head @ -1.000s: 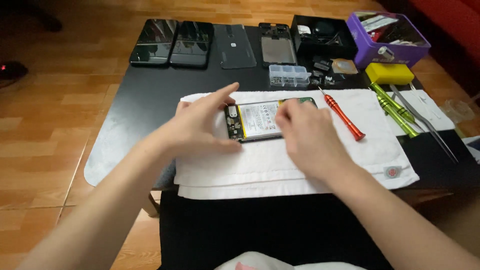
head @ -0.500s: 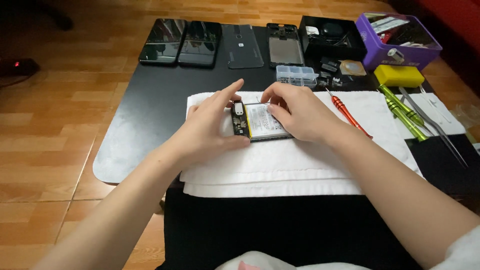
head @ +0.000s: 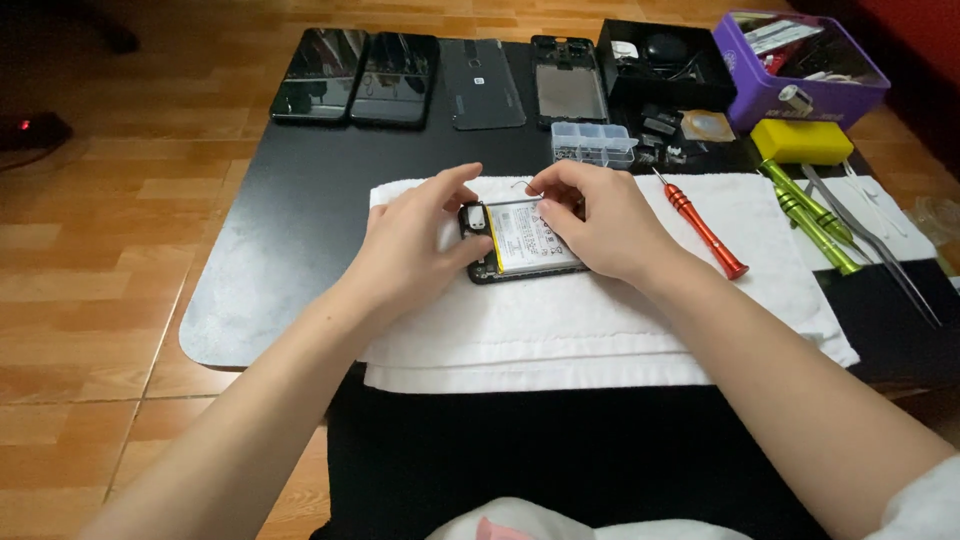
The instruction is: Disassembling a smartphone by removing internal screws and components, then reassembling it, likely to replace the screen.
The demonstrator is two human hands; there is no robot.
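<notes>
An opened phone (head: 522,240), back off and battery showing, lies flat on a white towel (head: 600,330) spread over the black bench (head: 300,200). The left hand (head: 415,245) cups the phone's left end, fingers curled round its edge and holding it. The right hand (head: 600,225) rests on the phone's right half, fingertips pinched narrow at its top edge. A red screwdriver (head: 700,222) lies on the towel just right of that hand; green tools (head: 810,215) lie further right.
</notes>
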